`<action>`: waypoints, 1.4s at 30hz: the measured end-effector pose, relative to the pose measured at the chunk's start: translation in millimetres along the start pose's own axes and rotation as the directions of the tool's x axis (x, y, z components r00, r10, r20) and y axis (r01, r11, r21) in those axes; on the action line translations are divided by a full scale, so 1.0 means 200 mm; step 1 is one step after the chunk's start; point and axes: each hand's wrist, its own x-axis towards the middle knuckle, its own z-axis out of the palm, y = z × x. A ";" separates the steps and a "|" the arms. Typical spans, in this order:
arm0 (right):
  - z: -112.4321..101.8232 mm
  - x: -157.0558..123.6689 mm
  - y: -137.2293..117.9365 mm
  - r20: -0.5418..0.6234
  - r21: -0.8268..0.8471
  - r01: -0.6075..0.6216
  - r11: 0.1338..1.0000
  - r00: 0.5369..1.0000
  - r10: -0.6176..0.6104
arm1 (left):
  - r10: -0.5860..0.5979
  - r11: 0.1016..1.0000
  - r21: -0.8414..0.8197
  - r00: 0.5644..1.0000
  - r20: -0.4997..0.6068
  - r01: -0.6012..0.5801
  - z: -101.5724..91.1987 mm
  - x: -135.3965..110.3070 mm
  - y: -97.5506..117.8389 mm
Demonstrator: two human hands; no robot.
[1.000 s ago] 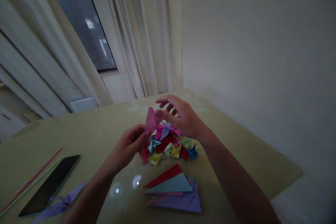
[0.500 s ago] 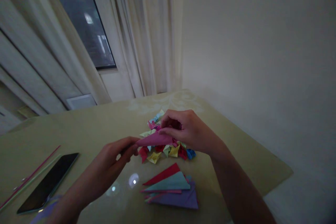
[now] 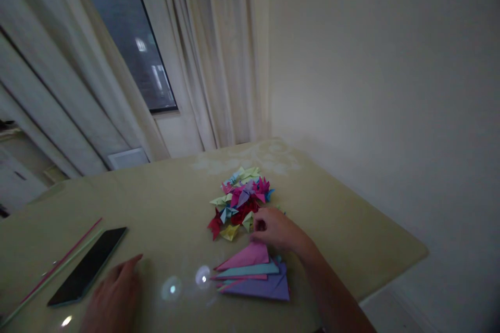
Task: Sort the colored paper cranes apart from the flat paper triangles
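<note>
My right hand (image 3: 275,229) is closed, thumb and finger pinching the upper edge of a pink folded paper triangle (image 3: 250,256). This triangle rests on a small stack of folded paper: a light-blue piece (image 3: 250,270) lies just below it, and a purple piece (image 3: 261,289) at the bottom. Down at the lower left, my left hand (image 3: 117,291) is low over the table, slightly blurred, index finger stretched out, holding nothing. Beyond the right hand, a heap of small colourful origami pieces (image 3: 245,195) includes red, yellow, green, magenta and purple ones; the wrist and fingers cover its near right side.
A black phone (image 3: 88,268) lies left of my left hand. Beside it run a thin pink strip (image 3: 64,257) and a pale green strip (image 3: 58,269). The table (image 3: 167,192) has a glossy yellowish cover. Curtains (image 3: 219,52) and a wall (image 3: 371,73) stand behind.
The pink paper triangle has come down from in front of the heap onto the stack, covering the red piece. My left hand has let go of its tip and moved left toward the phone.
</note>
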 end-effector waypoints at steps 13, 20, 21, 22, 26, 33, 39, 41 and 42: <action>0.15 0.03 -0.11 -0.154 0.392 0.263 0.882 0.963 -0.219 | -0.082 0.077 -0.962 0.964 0.254 0.260 0.31 0.12 1.29; 0.18 0.04 -0.11 -0.289 0.293 0.316 0.902 0.929 -0.231 | 0.030 0.372 -0.917 0.986 0.165 0.142 0.41 0.13 1.16; 0.17 0.04 -0.12 -0.307 0.307 0.317 0.897 0.925 -0.222 | 0.045 0.455 -0.884 0.988 0.149 0.112 0.41 0.12 1.12; 0.17 0.03 -0.12 -0.315 0.315 0.318 0.894 0.924 -0.217 | 0.052 0.511 -0.855 0.990 0.132 0.087 0.40 0.11 1.09; 0.16 0.02 -0.13 -0.321 0.308 0.323 0.895 0.921 -0.221 | 0.072 0.540 -0.840 0.992 0.107 0.052 0.36 0.08 1.03; 0.19 0.03 -0.12 -0.392 0.465 0.303 0.832 0.913 -0.114 | 0.174 0.451 -0.890 0.970 0.168 0.073 0.31 0.05 1.10; 0.19 0.04 -0.12 -0.380 0.430 0.325 0.842 0.911 -0.158 | 0.219 0.441 -0.898 0.971 0.101 -0.006 0.33 0.05 1.09; 0.19 0.03 -0.12 -0.367 0.407 0.329 0.852 0.913 -0.177 | 0.214 0.436 -0.899 0.974 0.072 -0.029 0.34 0.05 1.09; 0.19 0.03 -0.12 -0.365 0.401 0.331 0.854 0.913 -0.183 | 0.205 0.431 -0.902 0.977 0.059 -0.036 0.34 0.05 1.09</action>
